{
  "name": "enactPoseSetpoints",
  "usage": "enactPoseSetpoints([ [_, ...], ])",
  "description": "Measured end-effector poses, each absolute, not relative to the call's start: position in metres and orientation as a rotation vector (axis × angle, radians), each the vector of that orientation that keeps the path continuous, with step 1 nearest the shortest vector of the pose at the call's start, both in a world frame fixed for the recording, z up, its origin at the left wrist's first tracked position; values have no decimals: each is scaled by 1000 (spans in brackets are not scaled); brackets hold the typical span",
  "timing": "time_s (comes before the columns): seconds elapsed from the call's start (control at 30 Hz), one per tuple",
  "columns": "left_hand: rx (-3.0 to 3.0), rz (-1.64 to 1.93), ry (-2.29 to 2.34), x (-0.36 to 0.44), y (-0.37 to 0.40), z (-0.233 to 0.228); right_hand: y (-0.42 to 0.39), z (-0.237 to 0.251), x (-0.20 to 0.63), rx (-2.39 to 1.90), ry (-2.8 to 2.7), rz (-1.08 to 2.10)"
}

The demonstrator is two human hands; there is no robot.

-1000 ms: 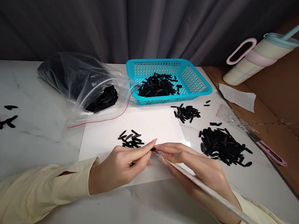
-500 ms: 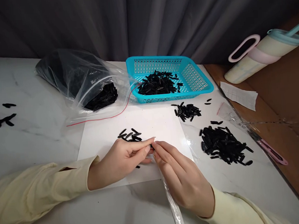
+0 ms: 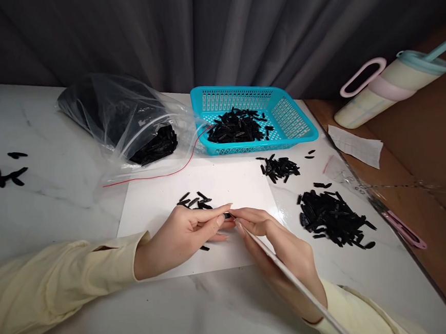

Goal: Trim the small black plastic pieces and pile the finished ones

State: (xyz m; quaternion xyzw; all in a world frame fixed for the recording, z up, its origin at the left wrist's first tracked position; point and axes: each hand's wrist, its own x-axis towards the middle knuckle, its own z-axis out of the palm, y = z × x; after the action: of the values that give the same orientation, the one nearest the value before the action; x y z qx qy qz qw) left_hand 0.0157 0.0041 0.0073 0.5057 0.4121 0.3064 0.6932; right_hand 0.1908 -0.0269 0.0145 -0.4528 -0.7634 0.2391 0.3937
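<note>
Hands meet over white paper: left hand pinches a small black piece; right hand pinches a thin clear sleeve trailing toward five o'clock.

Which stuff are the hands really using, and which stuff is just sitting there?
In use: left hand, right hand, black piece pinched between them, thin clear sleeve, white sheet, small pile.

Just sitting: blue basket, plastic bag, big pile, bottle, paper slip.
</note>
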Motion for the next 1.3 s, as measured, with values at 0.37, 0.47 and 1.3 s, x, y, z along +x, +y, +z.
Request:
enactPoseSetpoints([
  [0.37, 1369, 792, 870, 16, 2, 12, -24, 31, 201, -1179, -1795, 744],
  [0.47, 1378, 795, 871, 16, 2, 12, -25, 34, 202, -1120, -1798, 744],
  [1.3, 1737, 759, 1002, 14, -2, 5, -23, 32, 197, -1009, -1907, 776],
])
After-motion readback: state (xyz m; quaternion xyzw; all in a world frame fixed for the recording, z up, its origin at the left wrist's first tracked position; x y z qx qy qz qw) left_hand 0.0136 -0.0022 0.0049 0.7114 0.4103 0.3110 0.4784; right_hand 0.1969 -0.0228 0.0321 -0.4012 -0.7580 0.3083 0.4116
